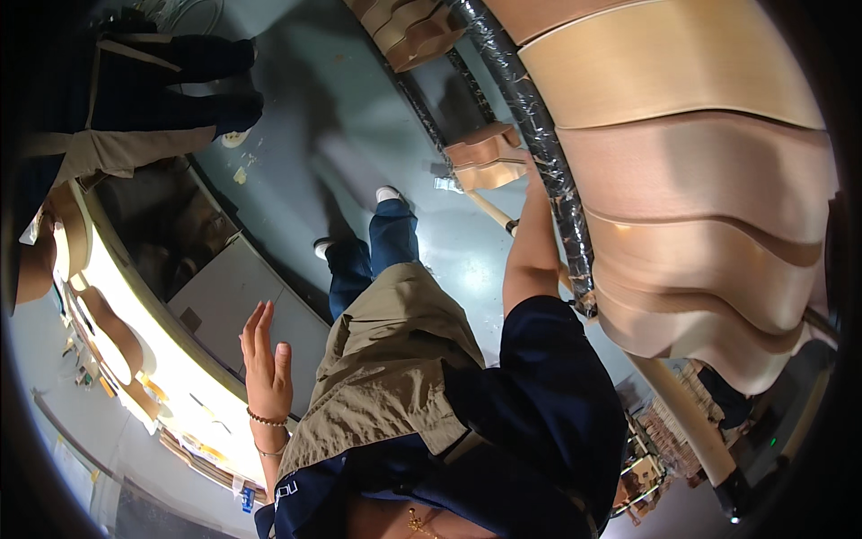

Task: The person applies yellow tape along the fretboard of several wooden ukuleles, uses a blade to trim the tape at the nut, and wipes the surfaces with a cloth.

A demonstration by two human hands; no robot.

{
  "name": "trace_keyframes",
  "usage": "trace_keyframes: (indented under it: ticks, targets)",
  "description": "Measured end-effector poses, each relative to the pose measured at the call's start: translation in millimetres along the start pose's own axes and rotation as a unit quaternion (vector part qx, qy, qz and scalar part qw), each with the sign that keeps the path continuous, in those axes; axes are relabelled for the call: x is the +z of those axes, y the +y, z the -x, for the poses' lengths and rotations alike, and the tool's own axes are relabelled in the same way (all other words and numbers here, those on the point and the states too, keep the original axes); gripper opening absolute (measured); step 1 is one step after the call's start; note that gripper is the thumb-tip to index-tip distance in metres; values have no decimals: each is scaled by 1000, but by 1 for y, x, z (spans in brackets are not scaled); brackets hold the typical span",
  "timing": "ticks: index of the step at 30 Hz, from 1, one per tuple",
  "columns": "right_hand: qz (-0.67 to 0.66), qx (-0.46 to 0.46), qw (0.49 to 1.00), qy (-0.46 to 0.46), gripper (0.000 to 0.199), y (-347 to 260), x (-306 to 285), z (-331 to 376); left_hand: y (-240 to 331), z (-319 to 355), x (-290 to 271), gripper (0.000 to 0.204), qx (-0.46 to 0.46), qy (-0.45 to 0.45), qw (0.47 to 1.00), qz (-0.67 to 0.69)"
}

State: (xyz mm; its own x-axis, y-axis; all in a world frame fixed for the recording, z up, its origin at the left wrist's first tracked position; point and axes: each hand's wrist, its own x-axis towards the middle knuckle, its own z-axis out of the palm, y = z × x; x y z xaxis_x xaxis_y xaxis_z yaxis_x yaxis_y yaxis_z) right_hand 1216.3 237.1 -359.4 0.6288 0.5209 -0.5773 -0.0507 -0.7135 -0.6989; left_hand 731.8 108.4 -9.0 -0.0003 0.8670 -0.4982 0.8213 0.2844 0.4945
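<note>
At the far left, a co-worker [135, 112] in navy and tan stands beyond the bench [193, 359]. The bench is brightly lit and carries a brown curved panel [115, 331]. My left hand [267, 366] is raised beside the bench edge, fingers extended, thumb held apart. To the right of my apron [386, 341], a small stack of wooden bodies [480, 160] sits low in the rack. My right arm extends to this stack; the right hand [532, 169] is mostly hidden behind the black-wrapped rail [525, 108], so I cannot tell its grip or contact. At the far right, large wooden bodies [687, 171] stand in a row alongside the rail.
</note>
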Motion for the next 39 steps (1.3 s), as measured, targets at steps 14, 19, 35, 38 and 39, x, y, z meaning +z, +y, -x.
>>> trace_keyframes:
  ticks: [14,19,35,38,39]
  targets:
    - [179,-188,964,-66,31,17,73,42,-73,36,-10,49,-41,119,986,109]
    - [274,-119,931,-210,29,88,115,128,-174,53,-72,29,-117,366,846,370]
    - [152,-333,727,-581,25,-91,387,532,-667,11,-367,58,-362,451,802,-151]
    - [173,-323,671,-645,21,-113,406,613,-686,5,-383,76,-404,322,842,-152]
    - [183,-319,650,-665,19,-117,413,630,-692,9,-384,78,-408,300,848,-153]
